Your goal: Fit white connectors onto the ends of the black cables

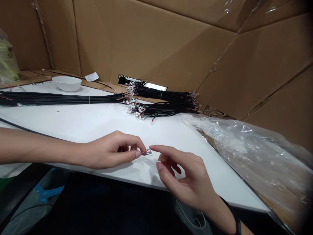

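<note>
My left hand [111, 152] rests on the white table [80, 124] near its front edge, thumb and forefinger pinched on the stripped end of a thin wire [146, 152] with bare coloured strands. A black cable [22, 129] runs back along my left forearm. My right hand [182, 173] hovers just right of the wire tips, its index finger stretched out and nearly touching them, the other fingers curled loosely with nothing in them.
Long bundles of black cables [61, 98] lie across the back of the table, with shorter bundles [166, 101] ending in white connectors. A white bowl [67, 83] stands at the back left. A clear plastic bag [246, 153] lies at the right. Cardboard walls [171, 42] surround the table.
</note>
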Demonstrator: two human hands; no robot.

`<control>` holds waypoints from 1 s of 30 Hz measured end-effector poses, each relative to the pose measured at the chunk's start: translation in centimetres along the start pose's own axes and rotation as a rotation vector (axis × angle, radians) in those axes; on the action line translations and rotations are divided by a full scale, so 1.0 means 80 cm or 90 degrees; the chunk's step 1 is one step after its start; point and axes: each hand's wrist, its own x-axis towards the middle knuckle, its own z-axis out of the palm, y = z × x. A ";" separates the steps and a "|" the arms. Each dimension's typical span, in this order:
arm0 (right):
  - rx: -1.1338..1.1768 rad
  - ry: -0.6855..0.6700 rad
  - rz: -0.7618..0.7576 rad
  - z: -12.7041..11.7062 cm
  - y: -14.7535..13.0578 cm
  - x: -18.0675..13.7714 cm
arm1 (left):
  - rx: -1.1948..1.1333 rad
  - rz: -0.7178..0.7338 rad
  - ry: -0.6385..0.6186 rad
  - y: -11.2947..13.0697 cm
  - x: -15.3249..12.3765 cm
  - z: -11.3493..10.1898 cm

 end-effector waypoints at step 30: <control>-0.050 0.021 0.001 0.000 -0.001 0.001 | -0.143 -0.073 0.002 0.002 0.000 0.001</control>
